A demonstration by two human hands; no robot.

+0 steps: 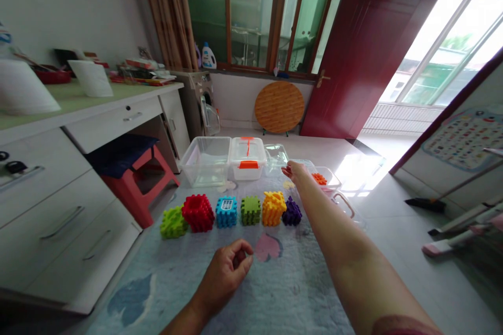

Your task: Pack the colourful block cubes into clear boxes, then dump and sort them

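Clear shallow tray (276,154): on the far side of the cloth, just beyond the fingertips of the person's right hand (295,170). Those fingers point across its near right corner, held close together and slightly bent; from where I stand, cannot tell whether they touch the rim or pinch it. A second clear container (303,163) lies just right of the tray, partly behind the right hand. Beyond the forearm, a third, clear bin (333,180), holds an orange piece (319,179).

To the left of the tray: lidded box (257,156) with orange latch and handle, then a larger clear tub (208,165).

Nearer the person, six notched blocks in a row, left to right: lime block (173,223), red block (198,213), blue block (227,212), olive block (250,210), yellow block (274,208), purple block (291,211). Red overlaps lime in view; contact uncertain. Purple sits just beside yellow, nearest the right forearm.

Left hand (230,266): in front of the row, near the pink heart on the cloth (291,272); fingers half-curled, small gap between thumb and forefinger.

Surroundings: red stool (151,188) and white desk (113,123) at left; round wooden tabletop (279,107) against the far wall, red door (353,52) beside it.
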